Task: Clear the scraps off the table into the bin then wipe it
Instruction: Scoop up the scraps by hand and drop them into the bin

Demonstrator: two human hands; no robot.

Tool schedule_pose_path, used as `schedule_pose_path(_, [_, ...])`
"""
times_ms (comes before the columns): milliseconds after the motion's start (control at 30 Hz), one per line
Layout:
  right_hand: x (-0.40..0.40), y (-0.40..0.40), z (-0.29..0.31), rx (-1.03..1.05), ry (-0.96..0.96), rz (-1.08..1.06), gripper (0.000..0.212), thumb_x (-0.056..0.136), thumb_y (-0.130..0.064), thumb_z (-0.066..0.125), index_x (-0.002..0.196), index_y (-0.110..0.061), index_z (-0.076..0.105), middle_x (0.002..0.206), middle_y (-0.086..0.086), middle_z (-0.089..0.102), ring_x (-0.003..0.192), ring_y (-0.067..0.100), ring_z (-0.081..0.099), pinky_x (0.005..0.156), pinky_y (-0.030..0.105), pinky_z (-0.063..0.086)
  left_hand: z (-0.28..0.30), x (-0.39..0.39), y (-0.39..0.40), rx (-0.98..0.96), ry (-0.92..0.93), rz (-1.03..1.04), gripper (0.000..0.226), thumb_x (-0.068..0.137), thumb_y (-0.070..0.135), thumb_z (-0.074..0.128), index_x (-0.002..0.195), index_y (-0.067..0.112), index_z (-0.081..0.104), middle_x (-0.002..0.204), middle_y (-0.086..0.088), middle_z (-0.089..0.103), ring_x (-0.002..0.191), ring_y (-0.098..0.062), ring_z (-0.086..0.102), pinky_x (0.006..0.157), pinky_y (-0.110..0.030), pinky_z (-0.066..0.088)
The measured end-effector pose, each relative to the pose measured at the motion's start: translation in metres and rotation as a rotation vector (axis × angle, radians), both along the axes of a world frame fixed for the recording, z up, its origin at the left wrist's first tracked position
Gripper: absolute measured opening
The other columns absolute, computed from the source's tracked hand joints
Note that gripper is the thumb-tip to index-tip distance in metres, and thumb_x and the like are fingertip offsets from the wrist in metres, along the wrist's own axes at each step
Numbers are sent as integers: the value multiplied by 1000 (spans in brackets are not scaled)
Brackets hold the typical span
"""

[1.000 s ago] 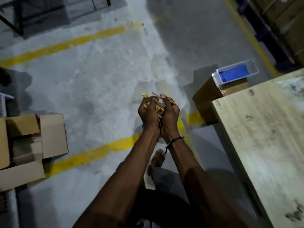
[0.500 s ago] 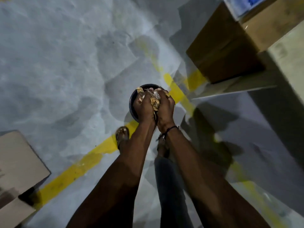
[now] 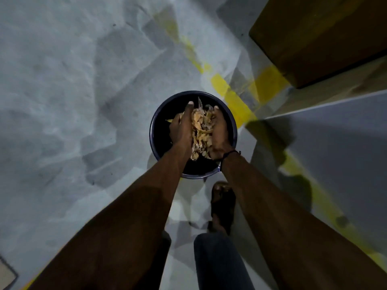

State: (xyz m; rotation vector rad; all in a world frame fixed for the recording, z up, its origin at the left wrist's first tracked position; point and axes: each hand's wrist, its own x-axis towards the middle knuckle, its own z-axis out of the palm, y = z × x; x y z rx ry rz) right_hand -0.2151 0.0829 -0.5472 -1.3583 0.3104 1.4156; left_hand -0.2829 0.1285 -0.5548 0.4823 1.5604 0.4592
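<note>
A round black bin stands on the concrete floor right below me. Both hands are held over its mouth, palms facing each other. Between them sits a bunch of tan, papery scraps. My left hand cups the scraps from the left and my right hand, with a black band at the wrist, cups them from the right. A gap between the palms shows the scraps, and a few pieces hang low over the bin's dark inside. The table top is out of view.
A brown cardboard box stands at the upper right, with the table's grey side beneath it at the right. A yellow floor line runs past the bin. My sandalled foot is just behind the bin. A cardboard corner shows at bottom left.
I have turned from the table and leaned down over the bin. My hands, pressed tight round the scraps before, have lowered over the bin's mouth and parted slightly.
</note>
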Motion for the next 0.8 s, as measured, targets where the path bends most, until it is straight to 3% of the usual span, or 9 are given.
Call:
schedule_pose_path(67, [3,-2,-11,-40,-76,65,77,92,-66,55,142,-7,61,141,21,63,132,37,61,117,54,43,-4,-4,1,-52,-31,-50,51,71,70,76,90,24,83,94,-1,82,93,-24,78,95,-46,61])
schedule_pose_path(133, [12,-12,-62,-122,-146,151,93,78,-85,62,145,-20,60,145,10,63,135,30,59,119,54,41,-12,-8,1,-84,-87,-87,63,66,80,74,99,28,85,102,-3,82,99,-28,78,99,-49,59])
schedule_pose_path(233, [22,-22,-89,-156,-290,214,114,61,-102,55,150,-31,53,152,-3,56,142,20,51,121,49,38,-42,-17,-1,-109,-89,-73,84,56,91,75,118,34,80,119,0,79,112,-29,74,105,-52,55])
schedule_pose_path(333, [17,-15,-37,-125,-229,229,109,61,-97,64,151,-39,49,154,-9,53,139,18,53,117,50,43,-26,-20,-2,-183,-150,-78,90,55,89,78,125,33,77,127,-5,76,116,-33,73,104,-56,55])
schedule_pose_path(433, [19,-15,7,-136,-264,221,98,74,-84,62,157,-35,42,156,-8,50,140,18,52,117,49,42,19,-23,-4,-186,-180,-85,78,69,80,73,125,25,78,124,-10,76,114,-35,74,103,-56,56])
schedule_pose_path(533, [16,-14,67,-173,-260,209,91,77,-81,64,153,-33,48,149,-9,57,137,19,54,117,51,42,55,-27,-9,-173,-178,-110,73,73,77,72,126,27,77,124,-10,76,116,-36,72,105,-60,54])
schedule_pose_path(633, [16,-14,137,-198,-285,166,28,106,-47,51,127,-30,59,126,-7,61,126,21,53,113,46,43,89,-33,-15,-147,-148,-102,70,72,69,74,126,25,77,123,-9,77,117,-35,72,107,-60,53])
schedule_pose_path(733, [16,-22,200,-205,-274,126,17,111,-34,43,124,-28,53,128,2,58,124,24,53,108,45,44,181,-32,-17,-103,-106,-153,55,86,55,69,125,17,74,115,-10,78,103,-25,76,99,-49,60])
schedule_pose_path(800, [14,-29,244,-232,-232,98,27,111,-35,44,134,-24,52,132,4,60,125,27,54,109,47,44,242,-31,-18,-85,-93,-205,30,103,35,59,123,15,69,102,-4,76,80,-9,73,74,-26,61])
